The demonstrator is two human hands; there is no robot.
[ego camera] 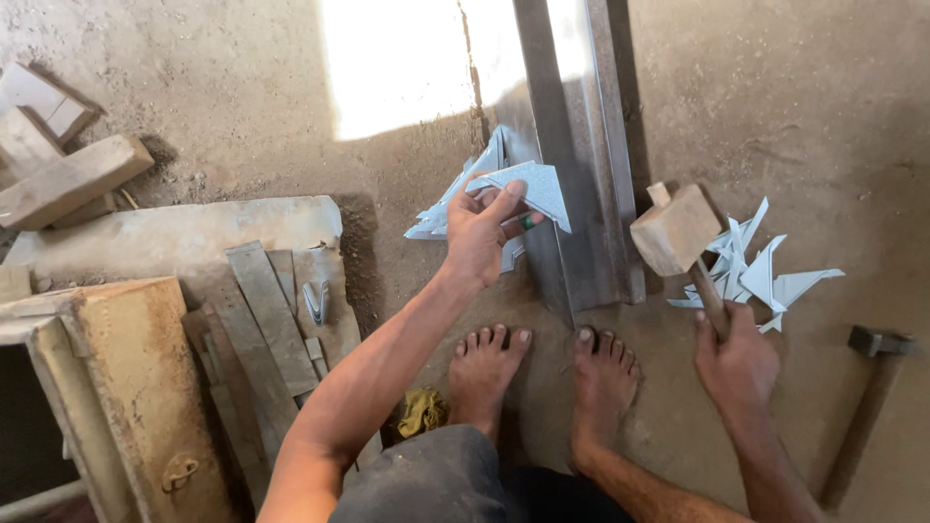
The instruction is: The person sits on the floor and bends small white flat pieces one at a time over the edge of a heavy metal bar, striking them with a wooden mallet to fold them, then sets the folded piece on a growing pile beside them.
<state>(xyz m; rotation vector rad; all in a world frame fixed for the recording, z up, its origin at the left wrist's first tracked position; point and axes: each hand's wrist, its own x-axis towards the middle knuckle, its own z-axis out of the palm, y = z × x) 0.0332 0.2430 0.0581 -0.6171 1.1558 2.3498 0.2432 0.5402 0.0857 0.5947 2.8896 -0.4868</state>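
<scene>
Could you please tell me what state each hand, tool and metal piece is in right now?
left hand: shut on sheet-metal piece, held up
right hand: shut on wooden mallet, head raised
steel hammer: lying on floor
metal offcuts: heaped on floor

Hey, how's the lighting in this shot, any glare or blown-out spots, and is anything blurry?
Head view: a sunlit patch of floor at top centre is blown out white, washing over the top of the long metal channel; the left hand with its sheet-metal piece and the right hand on the wooden mallet sit in even shade, sharp; the edges bow slightly from the wide lens.
</scene>
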